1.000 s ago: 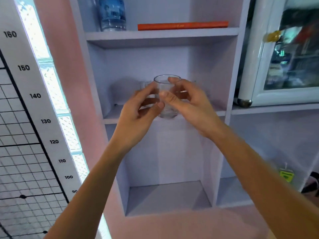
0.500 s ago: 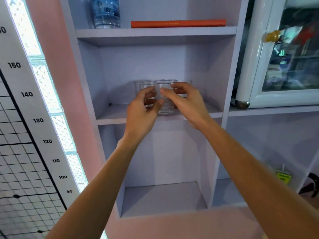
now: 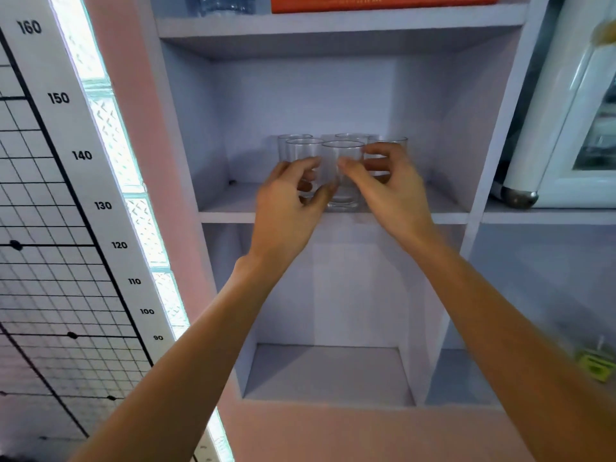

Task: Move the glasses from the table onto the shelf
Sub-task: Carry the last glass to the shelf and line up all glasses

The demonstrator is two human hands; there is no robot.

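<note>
Clustered glasses (image 3: 343,155) fill the middle of the shelf (image 3: 226,203), with the left hand (image 3: 286,208) and right hand (image 3: 390,198) blocking their front. Bare shelf lies open at either side, with room above the rims.

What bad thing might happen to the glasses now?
The front glass sits near the front edge of the shelf, so it might tip off when the left hand and right hand let go. It stands close to the other glasses, so a nudge might knock them together.
</note>
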